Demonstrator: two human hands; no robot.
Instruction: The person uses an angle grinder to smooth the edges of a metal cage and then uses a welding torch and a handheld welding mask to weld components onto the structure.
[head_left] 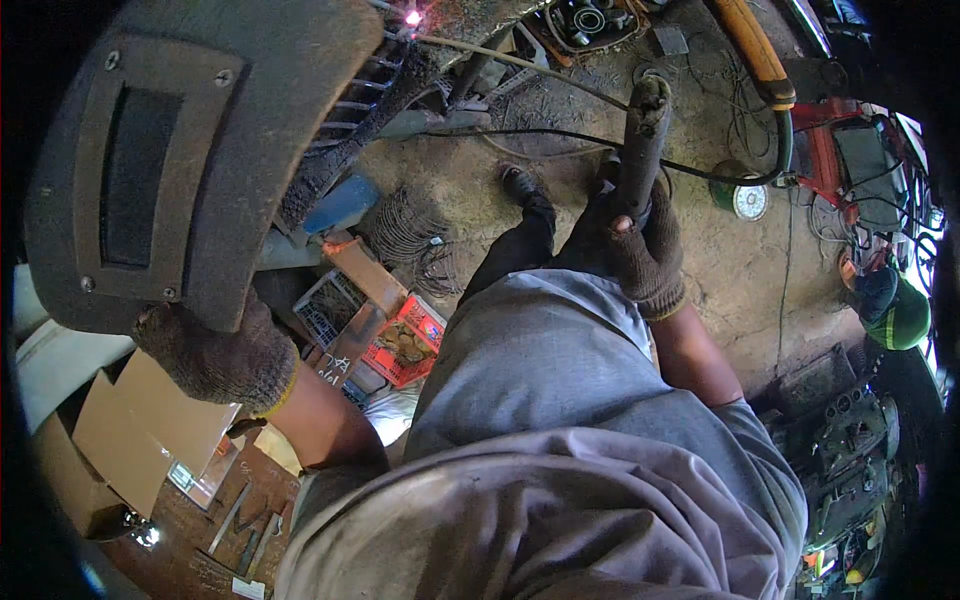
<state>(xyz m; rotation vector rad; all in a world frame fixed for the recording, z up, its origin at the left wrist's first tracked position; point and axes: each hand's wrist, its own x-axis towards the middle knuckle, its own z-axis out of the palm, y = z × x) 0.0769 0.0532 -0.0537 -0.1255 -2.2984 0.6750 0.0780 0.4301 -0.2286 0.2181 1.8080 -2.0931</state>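
Observation:
My left hand [225, 350], in a brown knitted glove, grips a dark hand-held welding shield [255, 120] by its lower edge. The shield has a framed rectangular window and fills the upper left. In front of my body, my right hand [648, 255], gloved alike, is wrapped round a dark, worn welding electrode holder [640, 150]. From the holder's top a thin welding rod [530, 68] slants up to the left. Near its far end a bright pinkish glow [413, 18] shows beside a dark metal piece with parallel bars [350, 110], partly hidden by the shield.
A coil of wire [405, 235] and a red crate [408, 340] lie left of my legs. A black cable [720, 178] crosses ahead, near an orange tubular part [755, 50]. A green-white tin [742, 190], red machine [825, 140] and a person in a green cap [900, 315] are right.

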